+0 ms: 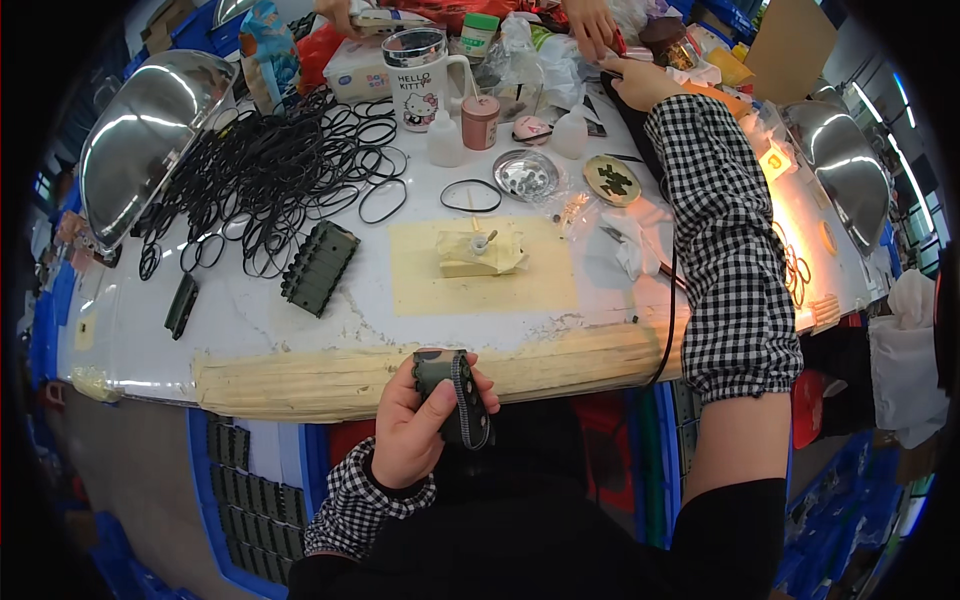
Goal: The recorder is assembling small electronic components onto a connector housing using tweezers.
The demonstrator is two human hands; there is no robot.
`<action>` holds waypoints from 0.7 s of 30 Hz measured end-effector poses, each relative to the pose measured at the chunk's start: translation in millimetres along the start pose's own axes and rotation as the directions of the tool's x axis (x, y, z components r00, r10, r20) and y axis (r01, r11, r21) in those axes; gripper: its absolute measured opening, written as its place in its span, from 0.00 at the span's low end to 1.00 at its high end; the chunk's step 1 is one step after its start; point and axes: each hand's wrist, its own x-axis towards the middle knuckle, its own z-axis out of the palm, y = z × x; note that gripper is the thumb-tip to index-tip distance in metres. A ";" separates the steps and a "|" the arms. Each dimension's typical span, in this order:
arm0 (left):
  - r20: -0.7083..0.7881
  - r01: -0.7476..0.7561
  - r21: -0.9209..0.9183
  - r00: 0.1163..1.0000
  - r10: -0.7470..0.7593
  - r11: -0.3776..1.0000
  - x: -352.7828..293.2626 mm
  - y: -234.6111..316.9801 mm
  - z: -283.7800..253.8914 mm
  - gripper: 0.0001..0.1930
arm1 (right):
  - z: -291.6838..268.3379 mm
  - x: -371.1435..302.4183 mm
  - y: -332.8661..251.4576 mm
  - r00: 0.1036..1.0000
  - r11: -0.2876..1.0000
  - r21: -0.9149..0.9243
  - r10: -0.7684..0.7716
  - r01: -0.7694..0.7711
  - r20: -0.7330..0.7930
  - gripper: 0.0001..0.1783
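My left hand [415, 425] is closed around a small green-brown camouflage toy tank part [436, 372], its dark track and wheels facing right, just over the front table edge. My right hand [648, 82] reaches to the far right of the table, its fingers bent together beside a co-worker's hand [590, 25]. What those fingers hold is too small to make out. A black strip runs just under that hand. On the table lie another dark green toy tank part [320, 268], a narrow green piece [181, 306] and a big heap of black rubber bands [270, 175].
A taped block [480, 252] with a small cup sits mid-table. Behind it stand a glass mug [415, 85], white bottles [445, 140] and a metal dish [525, 175]. Metal lamp shades [150, 140] flank the table; the right one glows. A blue tray [215, 520] holds green parts below left.
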 end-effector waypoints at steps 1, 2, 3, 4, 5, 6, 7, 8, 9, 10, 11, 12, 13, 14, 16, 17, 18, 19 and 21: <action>0.000 0.009 -0.001 1.000 -0.009 1.000 1.2 -0.2 0.1 0.16 | -3.0 -2.6 4.2 0.999 0.999 0.039 -0.032 0.034 -0.039 0.21; 0.003 0.018 -0.003 1.000 -0.018 1.000 2.3 -0.3 -0.2 0.16 | -8.9 -6.3 11.4 0.995 0.995 0.075 -0.060 0.066 -0.081 0.19; 0.003 0.015 -0.002 1.000 -0.015 1.000 2.9 -0.2 0.0 0.16 | -16.2 -11.8 16.7 0.989 0.989 0.112 -0.086 0.099 -0.121 0.17; 0.006 0.011 -0.007 1.000 -0.011 1.000 3.8 -1.1 -0.8 0.16 | -24.2 -18.4 17.6 0.981 0.981 0.143 -0.109 0.133 -0.162 0.17; 0.012 0.008 -0.012 1.000 -0.008 1.000 4.9 -2.4 -1.4 0.16 | -28.7 -29.5 18.6 0.965 0.958 0.220 -0.133 0.184 -0.226 0.16; -0.006 0.010 -0.032 1.000 -0.010 0.999 4.0 -2.8 -2.3 0.16 | -32.7 -47.2 11.9 0.944 0.924 0.296 -0.156 0.244 -0.290 0.16; -0.021 0.009 -0.053 1.000 -0.010 0.999 3.7 -3.1 -3.5 0.16 | -38.8 -66.2 4.8 0.918 0.880 0.362 -0.172 0.306 -0.358 0.16; -0.047 0.002 -0.066 0.999 -0.005 0.998 2.7 -2.3 -4.8 0.16 | -43.8 -82.4 -5.9 0.910 0.832 0.427 -0.202 0.354 -0.361 0.16; -0.057 0.001 -0.071 0.998 -0.005 0.998 3.0 -3.3 -6.7 0.16 | -49.5 -104.7 -15.5 0.905 0.785 0.483 -0.225 0.388 -0.362 0.16; -0.068 -0.001 -0.074 0.998 -0.004 0.997 3.7 -4.3 -8.5 0.16 | -55.2 -130.1 -27.2 0.932 0.774 0.537 -0.189 0.335 -0.309 0.16; -0.075 -0.004 -0.077 0.997 -0.001 0.997 5.1 -4.3 -8.5 0.16 | -62.7 -156.6 -41.0 0.942 0.735 0.603 -0.151 0.310 -0.300 0.16; -0.073 0.000 -0.082 0.997 -0.006 0.997 6.2 -3.9 -8.2 0.16 | -75.5 -183.3 -54.7 0.964 0.699 0.669 -0.125 0.254 -0.236 0.16; -0.062 0.010 -0.087 0.998 -0.015 0.996 8.1 -4.6 -6.3 0.16 | -74.3 -202.9 -56.6 0.964 0.657 0.709 -0.113 0.254 -0.240 0.14; -0.060 0.015 -0.087 0.998 -0.020 0.996 8.8 -4.2 -4.9 0.16 | -72.9 -220.4 -59.0 0.962 0.666 0.699 -0.116 0.260 -0.247 0.12; -0.043 0.027 -0.034 0.999 -0.028 0.999 7.6 -2.9 -3.7 0.16 | -76.0 -250.5 -76.2 0.954 0.628 0.723 -0.122 0.287 -0.273 0.09; -0.039 0.031 -0.009 0.999 -0.032 0.999 6.8 -3.1 -4.0 0.16 | -76.2 -261.2 -84.6 0.947 0.626 0.713 -0.152 0.315 -0.284 0.08; -0.035 0.034 -0.039 0.999 -0.035 0.999 6.8 -3.8 -2.9 0.16 | -84.3 -273.2 -90.8 0.967 0.660 0.706 -0.172 0.256 -0.189 0.09; -0.038 0.031 -0.068 0.999 -0.033 0.997 6.8 -4.5 -3.7 0.16 | -88.9 -280.6 -97.5 0.970 0.660 0.714 -0.204 0.234 -0.130 0.09; -0.045 0.026 -0.095 0.999 -0.030 0.995 6.2 -3.7 -3.8 0.16 | -89.7 -288.3 -109.6 0.962 0.634 0.736 -0.257 0.237 -0.089 0.10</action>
